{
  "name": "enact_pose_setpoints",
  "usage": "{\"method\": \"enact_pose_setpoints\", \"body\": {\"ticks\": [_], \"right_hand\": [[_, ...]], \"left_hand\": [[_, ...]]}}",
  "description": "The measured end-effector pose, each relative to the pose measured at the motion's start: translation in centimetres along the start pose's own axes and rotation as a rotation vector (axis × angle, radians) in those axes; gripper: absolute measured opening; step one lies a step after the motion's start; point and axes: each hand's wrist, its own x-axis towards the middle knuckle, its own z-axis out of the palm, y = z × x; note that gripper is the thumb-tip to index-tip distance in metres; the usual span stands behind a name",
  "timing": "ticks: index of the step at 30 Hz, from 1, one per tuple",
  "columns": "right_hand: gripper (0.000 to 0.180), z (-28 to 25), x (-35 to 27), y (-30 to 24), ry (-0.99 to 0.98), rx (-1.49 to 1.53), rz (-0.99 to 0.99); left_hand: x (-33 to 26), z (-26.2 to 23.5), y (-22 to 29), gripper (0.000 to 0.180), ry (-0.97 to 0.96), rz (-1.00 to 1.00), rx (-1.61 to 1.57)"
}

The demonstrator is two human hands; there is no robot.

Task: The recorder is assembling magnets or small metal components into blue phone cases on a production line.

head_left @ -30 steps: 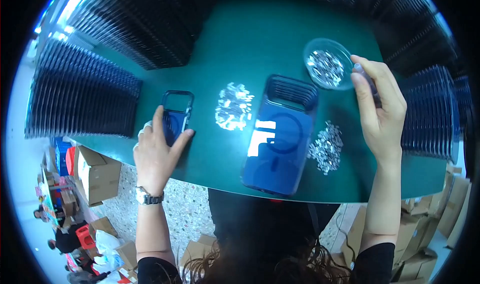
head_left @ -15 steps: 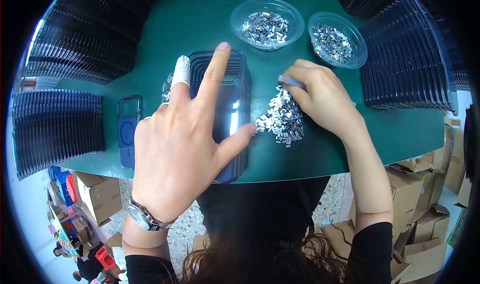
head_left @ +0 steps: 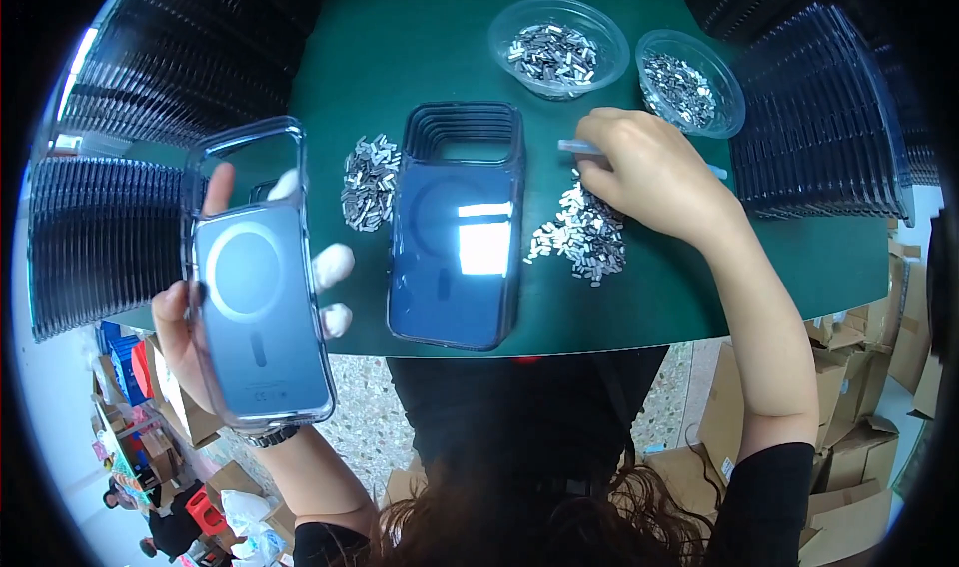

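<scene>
A translucent dark-blue phone case (head_left: 262,352) with a pale ring on its back is held up at the left in my left hand (head_left: 185,342). Its fingers wrap around the edges, and several fingertips wear white covers. To its right, a stack of similar cases (head_left: 440,297) lies on the table. My right hand (head_left: 649,167) pinches a thin translucent pen-like stick (head_left: 581,147) above a pile of small silvery metal pieces (head_left: 589,235). A second pile of darker metal pieces (head_left: 370,182) lies between the held case and the stack.
Two clear plastic bowls, one (head_left: 559,82) larger and one (head_left: 684,122) smaller, hold metal pieces at the back of the green table (head_left: 400,47). Tall rows of dark cases flank it on the left (head_left: 110,237) and right (head_left: 819,117). Cardboard boxes (head_left: 849,467) stand below.
My left hand has left the stack, moved to the left and now holds up a phone case. My right hand stays near the silvery pile with the stick.
</scene>
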Motion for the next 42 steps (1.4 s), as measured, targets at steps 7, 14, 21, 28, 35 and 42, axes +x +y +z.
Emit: {"method": "enact_pose_setpoints", "body": {"ticks": [7, 14, 21, 28, 35, 42], "right_hand": [[0.011, -0.8, -0.4, -1.2, 0.156, 0.224, -0.006], [0.010, -4.5, -1.3, -5.0, 0.292, 0.668, 0.119], [0.016, -3.2, 2.5, -11.9, 0.178, 0.386, -0.526], [0.020, -1.3, 2.9, -11.9, 0.091, 0.189, -0.561], [0.013, -0.9, 3.0, -11.6, 0.077, 0.241, -0.485], [0.011, -1.7, 3.9, -11.3, 0.030, 0.330, -0.425]], "left_hand": [[-2.9, -2.3, 0.4, 0.064, 0.249, 0.114, 0.345], [-2.0, 0.0, -2.0, 0.019, 0.374, 0.038, 1.090], [-0.6, 1.8, -1.8, 0.016, 0.201, 0.029, 1.534], [0.6, 1.8, -2.7, 0.018, 0.062, 0.062, 1.610], [1.3, 2.8, -2.4, 0.014, 0.011, 0.000, 1.586], [1.4, 2.7, -2.7, 0.010, -0.004, 0.097, 1.528]]}}
